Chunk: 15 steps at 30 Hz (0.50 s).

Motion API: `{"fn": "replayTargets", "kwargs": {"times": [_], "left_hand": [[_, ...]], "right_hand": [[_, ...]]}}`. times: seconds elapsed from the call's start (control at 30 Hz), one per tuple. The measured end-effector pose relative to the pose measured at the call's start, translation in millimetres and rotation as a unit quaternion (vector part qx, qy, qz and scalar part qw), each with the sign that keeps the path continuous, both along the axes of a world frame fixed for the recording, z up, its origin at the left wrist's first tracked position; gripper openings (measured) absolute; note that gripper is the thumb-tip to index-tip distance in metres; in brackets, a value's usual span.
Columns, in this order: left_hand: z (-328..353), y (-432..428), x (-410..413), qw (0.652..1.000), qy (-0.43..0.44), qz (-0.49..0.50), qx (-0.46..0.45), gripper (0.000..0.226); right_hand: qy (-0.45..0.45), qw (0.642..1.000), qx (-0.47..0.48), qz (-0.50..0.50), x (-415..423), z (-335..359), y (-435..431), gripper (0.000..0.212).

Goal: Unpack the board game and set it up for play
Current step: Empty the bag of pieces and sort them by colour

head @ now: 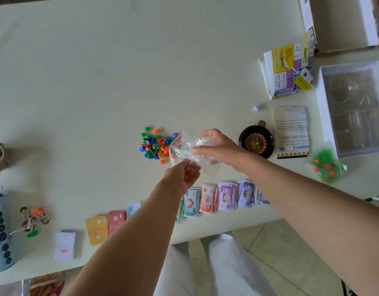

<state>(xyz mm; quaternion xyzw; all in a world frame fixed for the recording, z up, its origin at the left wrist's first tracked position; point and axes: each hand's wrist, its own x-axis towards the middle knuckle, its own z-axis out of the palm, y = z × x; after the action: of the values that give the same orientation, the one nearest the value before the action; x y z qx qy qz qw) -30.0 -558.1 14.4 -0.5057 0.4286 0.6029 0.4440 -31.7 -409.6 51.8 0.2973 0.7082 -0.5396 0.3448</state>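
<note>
At the middle of the surface (99,82), the clear bag (185,149) hangs between two grips: the left hand (181,178) pinches its near corner and the right hand (218,149) clasps its right side. The pile of coloured pieces (155,146) lies just left of it.

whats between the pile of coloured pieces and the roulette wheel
In the head view, the clear plastic bag and the right hand gripping it.

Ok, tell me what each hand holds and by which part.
Both hold one clear plastic bag: the left hand pinches its near edge, and the right hand grips its crumpled right side.
</note>
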Motion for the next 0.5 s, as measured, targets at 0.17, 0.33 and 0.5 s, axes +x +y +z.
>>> {"fn": "replayTargets", "kwargs": {"times": [0.17,0.33,0.5], "left_hand": [[3,9,3,1.0,0.014,-0.002,-0.026,0.02],[1,25,5,0.997,0.065,-0.021,-0.042,0.008],[4,58,1,0.971,0.171,-0.153,-0.06,0.01]], "right_hand": [[0.003,0.996,0.086,0.035,10,-10,14,0.043],[-0.027,0.999,-0.017,0.003,25,-14,34,0.029],[-0.088,0.995,0.036,0.005,41,-17,68,0.017]]}}
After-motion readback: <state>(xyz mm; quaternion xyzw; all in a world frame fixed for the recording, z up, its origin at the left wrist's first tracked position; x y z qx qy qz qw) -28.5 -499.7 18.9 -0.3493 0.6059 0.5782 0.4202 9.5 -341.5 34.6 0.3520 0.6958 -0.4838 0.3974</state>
